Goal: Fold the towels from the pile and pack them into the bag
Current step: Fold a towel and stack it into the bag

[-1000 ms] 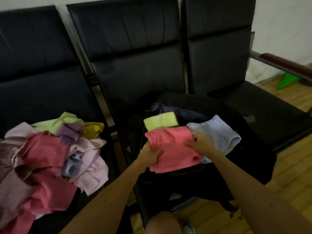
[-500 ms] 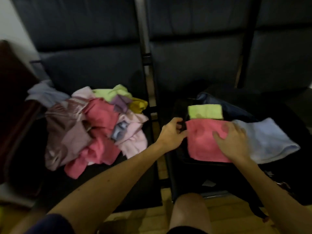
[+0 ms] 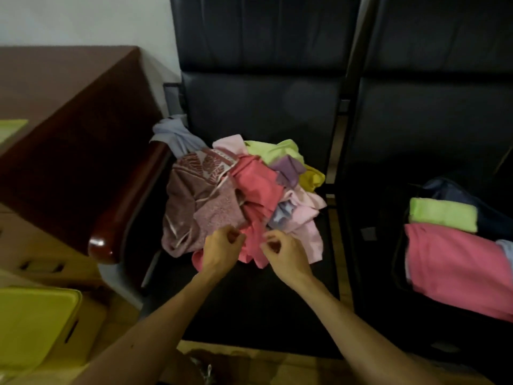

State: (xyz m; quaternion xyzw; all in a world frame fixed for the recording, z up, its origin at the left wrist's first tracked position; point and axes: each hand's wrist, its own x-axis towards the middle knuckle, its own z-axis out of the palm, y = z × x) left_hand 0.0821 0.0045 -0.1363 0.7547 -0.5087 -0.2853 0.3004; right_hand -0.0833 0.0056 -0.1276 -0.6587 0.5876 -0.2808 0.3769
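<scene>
Picking pink towel [image 3: 258, 190] off pile [image 3: 200, 212]; left hand [image 3: 220, 252] and right hand [image 3: 287, 255] pinch its near edge; next needs lifting clear, folding, packing in bag [image 3: 444, 190].

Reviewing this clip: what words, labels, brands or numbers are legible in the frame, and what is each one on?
No legible text anywhere in this view.
small pale patch at the left side of the black fabric bag: too blurred to tell whether it bears print.
mauve patterned towel: a woven leaf motif, no letters.
</scene>
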